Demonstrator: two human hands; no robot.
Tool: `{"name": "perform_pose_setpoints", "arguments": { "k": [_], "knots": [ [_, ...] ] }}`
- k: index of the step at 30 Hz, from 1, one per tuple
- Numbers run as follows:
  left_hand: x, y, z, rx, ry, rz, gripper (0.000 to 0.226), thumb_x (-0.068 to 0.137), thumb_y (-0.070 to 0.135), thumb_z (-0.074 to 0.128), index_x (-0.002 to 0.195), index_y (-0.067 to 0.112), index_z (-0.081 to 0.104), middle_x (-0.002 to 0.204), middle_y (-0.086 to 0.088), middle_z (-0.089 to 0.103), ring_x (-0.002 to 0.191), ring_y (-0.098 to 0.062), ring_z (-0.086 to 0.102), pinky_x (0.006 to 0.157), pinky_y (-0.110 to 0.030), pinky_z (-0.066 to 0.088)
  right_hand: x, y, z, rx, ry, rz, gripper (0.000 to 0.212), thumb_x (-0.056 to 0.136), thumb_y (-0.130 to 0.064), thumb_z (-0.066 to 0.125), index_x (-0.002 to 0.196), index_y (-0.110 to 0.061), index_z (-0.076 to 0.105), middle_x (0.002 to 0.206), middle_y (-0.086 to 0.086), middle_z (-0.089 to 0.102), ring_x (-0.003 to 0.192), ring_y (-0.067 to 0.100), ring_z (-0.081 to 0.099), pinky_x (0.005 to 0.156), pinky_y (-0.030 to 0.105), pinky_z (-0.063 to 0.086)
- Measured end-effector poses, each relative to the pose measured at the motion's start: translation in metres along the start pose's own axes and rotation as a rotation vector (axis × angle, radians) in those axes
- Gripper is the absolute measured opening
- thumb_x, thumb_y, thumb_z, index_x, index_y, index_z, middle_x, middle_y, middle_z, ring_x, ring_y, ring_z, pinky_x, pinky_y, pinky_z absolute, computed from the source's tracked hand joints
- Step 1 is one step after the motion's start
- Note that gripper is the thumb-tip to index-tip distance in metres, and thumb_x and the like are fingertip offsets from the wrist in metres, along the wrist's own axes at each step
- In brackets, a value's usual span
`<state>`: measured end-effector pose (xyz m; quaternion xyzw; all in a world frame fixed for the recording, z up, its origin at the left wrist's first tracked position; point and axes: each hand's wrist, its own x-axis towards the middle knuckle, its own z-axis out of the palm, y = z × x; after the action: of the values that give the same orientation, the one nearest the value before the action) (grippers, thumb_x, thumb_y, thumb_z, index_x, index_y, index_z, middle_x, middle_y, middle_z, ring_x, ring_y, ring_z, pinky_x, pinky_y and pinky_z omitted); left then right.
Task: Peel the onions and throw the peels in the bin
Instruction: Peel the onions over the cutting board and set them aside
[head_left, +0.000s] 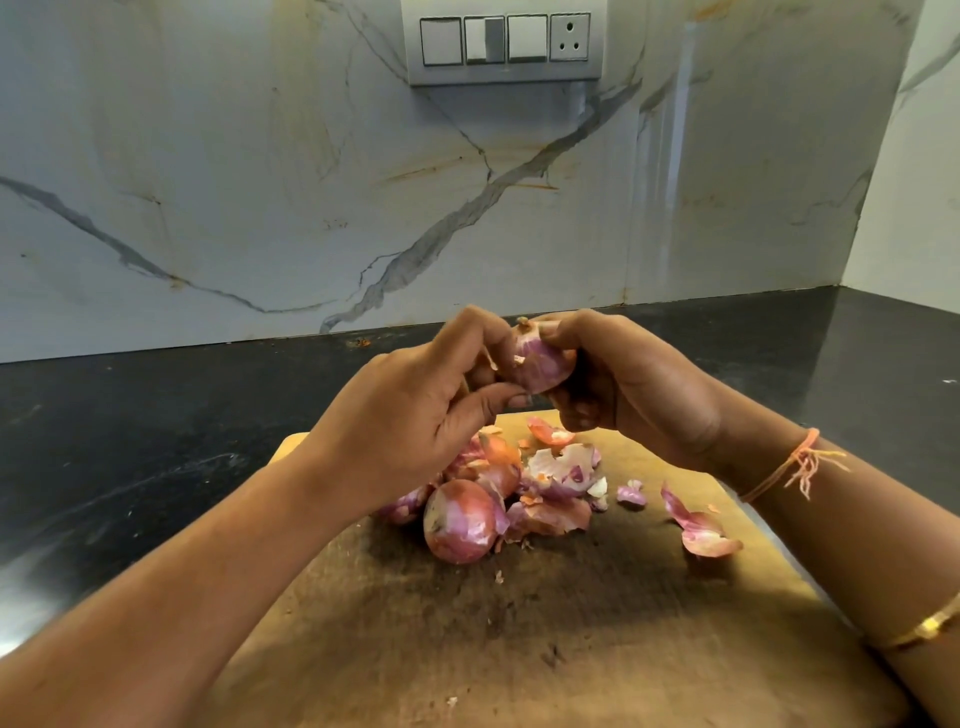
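Held onion (537, 364): purple-skinned, partly peeled, stem end up; held in the air between both hands, above the far edge of the board.
Right hand (628, 384): fingers curled under and around the onion's right side, thumb pressed near its top.
Left hand (415, 415): fingers bent, thumb and fingertips pinching at the onion's left side; whether they grip a strip of skin cannot be told.
Second onion (460, 522): unpeeled, reddish, lying on the board below the left wrist, touching the peel heap.
Peel heap (556, 478): purple and orange skins piled on the board just beneath the hands.
Stray peel (701, 530): one curled piece on the board, apart from the heap, towards the right forearm.
Cutting board (519, 649): wooden, stained dark in the middle, under everything listed above.
Counter (130, 441): dark polished stone, carrying the board.
Wrist items: orange thread (795, 462) and gold bangle (930, 631) on the right arm.
Wall (260, 182): veined marble with a grey switch panel (501, 44).
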<state>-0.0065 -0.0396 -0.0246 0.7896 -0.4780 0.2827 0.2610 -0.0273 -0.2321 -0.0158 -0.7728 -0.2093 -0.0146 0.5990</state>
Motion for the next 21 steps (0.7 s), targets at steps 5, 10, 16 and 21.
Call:
{"name": "perform_pose_setpoints", "arguments": {
  "k": [5,10,16,21],
  "knots": [
    [-0.0008,-0.0012,0.0,0.008,-0.033,-0.009,0.032,0.09,0.042,0.046,0.115,0.027,0.034,0.064,0.02,0.048,0.053,-0.001,0.05,0.05,-0.019,0.042,0.0012,-0.0011,0.0016,-0.016,-0.001,-0.02,0.039,0.08,-0.042,0.042,0.092,-0.007,0.053,0.08,0.011,0.04,0.063,0.016,0.034,0.056,0.028,0.031],
    [-0.0007,0.0003,-0.0001,0.021,-0.028,-0.012,0.029,0.089,0.045,0.041,0.111,0.027,0.036,0.067,0.018,0.051,0.054,-0.005,0.052,0.049,-0.031,0.048,0.0,-0.0007,0.0017,0.013,-0.007,-0.003,0.033,0.084,-0.041,0.045,0.088,-0.01,0.053,0.078,0.01,0.041,0.063,0.014,0.035,0.056,0.026,0.032],
    [-0.0004,0.0012,-0.0008,-0.02,0.031,-0.029,0.019,0.088,0.044,0.045,0.098,0.029,0.044,0.075,0.022,0.055,0.061,-0.004,0.059,0.052,-0.028,0.049,0.0007,0.0014,0.0001,0.227,-0.044,0.026,0.029,0.079,-0.036,0.046,0.092,-0.012,0.057,0.072,0.004,0.051,0.06,0.012,0.041,0.055,0.024,0.037],
    [0.0018,0.0018,-0.0005,-0.144,0.147,-0.173,0.035,0.08,0.056,0.056,0.1,0.034,0.037,0.085,0.015,0.056,0.06,-0.011,0.058,0.051,-0.023,0.047,0.003,0.0001,0.0002,0.311,-0.021,-0.007,0.037,0.073,-0.02,0.049,0.109,-0.014,0.053,0.093,0.012,0.058,0.06,0.015,0.05,0.052,0.025,0.043]
  ]
}}
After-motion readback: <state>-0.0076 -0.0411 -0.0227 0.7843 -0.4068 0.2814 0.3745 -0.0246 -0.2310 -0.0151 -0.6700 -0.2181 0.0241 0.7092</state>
